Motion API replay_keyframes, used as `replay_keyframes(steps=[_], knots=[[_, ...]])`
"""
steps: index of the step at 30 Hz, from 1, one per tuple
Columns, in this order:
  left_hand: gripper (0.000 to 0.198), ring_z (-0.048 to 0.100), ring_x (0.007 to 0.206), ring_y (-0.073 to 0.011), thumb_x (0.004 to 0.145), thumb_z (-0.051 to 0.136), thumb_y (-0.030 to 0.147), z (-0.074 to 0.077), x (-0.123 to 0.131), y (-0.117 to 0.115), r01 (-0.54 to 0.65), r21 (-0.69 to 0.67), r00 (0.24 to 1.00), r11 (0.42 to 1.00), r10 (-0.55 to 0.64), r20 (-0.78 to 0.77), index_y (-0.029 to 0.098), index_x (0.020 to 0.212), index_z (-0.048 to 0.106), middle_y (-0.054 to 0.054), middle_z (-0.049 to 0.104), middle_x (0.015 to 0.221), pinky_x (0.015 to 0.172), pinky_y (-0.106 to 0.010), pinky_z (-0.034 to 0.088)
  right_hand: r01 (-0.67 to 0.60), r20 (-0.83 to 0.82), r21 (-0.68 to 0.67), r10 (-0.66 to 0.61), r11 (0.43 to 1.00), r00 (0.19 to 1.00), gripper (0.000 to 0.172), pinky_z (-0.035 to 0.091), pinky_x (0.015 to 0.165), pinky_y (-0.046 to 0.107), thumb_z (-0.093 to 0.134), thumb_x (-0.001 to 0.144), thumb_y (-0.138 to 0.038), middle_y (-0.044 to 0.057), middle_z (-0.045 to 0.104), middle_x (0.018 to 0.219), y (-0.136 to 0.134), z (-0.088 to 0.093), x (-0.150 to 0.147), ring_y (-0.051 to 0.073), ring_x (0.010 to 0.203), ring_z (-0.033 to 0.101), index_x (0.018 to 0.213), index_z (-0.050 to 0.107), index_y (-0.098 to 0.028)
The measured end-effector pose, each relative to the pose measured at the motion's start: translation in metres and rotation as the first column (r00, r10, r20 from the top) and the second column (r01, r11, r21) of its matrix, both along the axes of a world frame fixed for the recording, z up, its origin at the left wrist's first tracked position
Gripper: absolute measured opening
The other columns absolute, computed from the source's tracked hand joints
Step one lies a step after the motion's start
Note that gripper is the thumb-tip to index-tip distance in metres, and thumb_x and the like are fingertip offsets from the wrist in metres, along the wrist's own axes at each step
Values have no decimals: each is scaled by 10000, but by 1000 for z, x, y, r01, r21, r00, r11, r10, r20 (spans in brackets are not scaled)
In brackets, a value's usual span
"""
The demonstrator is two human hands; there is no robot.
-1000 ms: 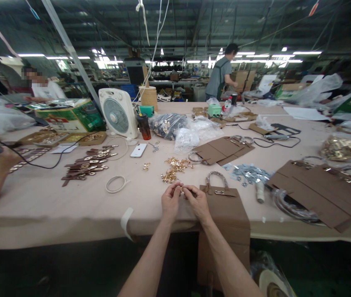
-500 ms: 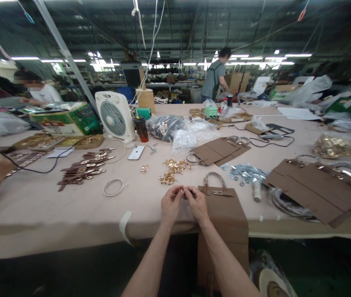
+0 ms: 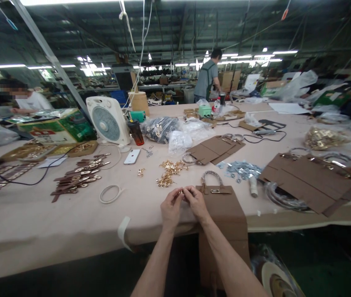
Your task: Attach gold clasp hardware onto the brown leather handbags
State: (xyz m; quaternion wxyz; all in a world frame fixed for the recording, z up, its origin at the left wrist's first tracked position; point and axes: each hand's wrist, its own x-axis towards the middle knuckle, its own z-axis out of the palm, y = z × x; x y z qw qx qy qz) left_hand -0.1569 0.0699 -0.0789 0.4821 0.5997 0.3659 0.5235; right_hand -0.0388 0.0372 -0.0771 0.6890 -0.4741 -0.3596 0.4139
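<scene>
My left hand (image 3: 170,207) and my right hand (image 3: 197,203) meet at the table's front edge, fingertips pinched together on a small gold metal fitting (image 3: 181,192). Just right of them a brown bag panel (image 3: 226,210) with a chain handle and a metal clasp lies on the table and hangs over its edge. A pile of gold fittings (image 3: 168,172) lies a little beyond my hands.
On the pink table (image 3: 39,214) lie brown straps (image 3: 76,178), a white tape ring (image 3: 110,194), a phone (image 3: 132,156), a fan (image 3: 107,121), silver parts (image 3: 240,169) and more brown panels (image 3: 313,180). Two other people work at the far left and the back.
The view has shifted right and down. A co-worker's arm at the left edge is no longer in view. My hands stay pinched together on the fitting.
</scene>
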Motion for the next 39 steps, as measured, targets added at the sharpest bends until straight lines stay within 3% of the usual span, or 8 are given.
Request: replay_keyframes(steps=[11,18,23,31,34,39], knots=[[307,727,1034,-237,911,710,456,-6,0,0,-37,149,989,988,57,-138,281,1157,771,-59,773,1161,995,-385,589,-52,-157,1,52,999,986,385,430,605,222,791,801,-562,-35,593,685,4,-8,4,96,602,506,820,677,-195],[498,692,1209,-272,841,777,500,-12,4,15,-1,-19,1000,1000,1,15,235,1254,694,-102,731,1294,1087,-441,554,-65,-381,3,61,998,922,485,488,608,233,821,741,-640,0,681,774,9,2,3,101,595,568,951,735,-212],[526,673,1254,-286,854,772,484,-6,1,10,54,-59,995,997,-48,85,208,1285,651,-142,715,1321,1096,-461,549,-190,-259,-25,177,982,950,479,490,630,247,737,830,-655,18,698,727,3,2,-3,131,648,601,868,755,-178],[469,647,1297,-259,923,711,376,-4,1,4,160,-51,982,986,-154,106,211,1352,617,-138,698,1356,1143,-447,509,-191,-341,-70,157,979,927,467,540,715,279,888,722,-499,61,773,990,-10,6,5,145,744,670,1072,774,-212],[452,646,1297,-252,932,699,371,-5,1,3,172,-28,983,985,-169,76,221,1353,626,-124,704,1349,1158,-438,496,-156,-410,-69,114,985,905,475,545,712,273,934,661,-443,61,776,995,-15,11,6,139,742,669,1047,777,-214],[442,666,1268,-252,952,662,400,-5,0,2,180,6,984,984,-180,-15,230,1359,632,-108,717,1330,1152,-446,504,-109,-419,-114,52,988,907,449,499,628,213,923,678,-452,12,740,868,-15,13,3,89,647,612,1018,766,-204]])
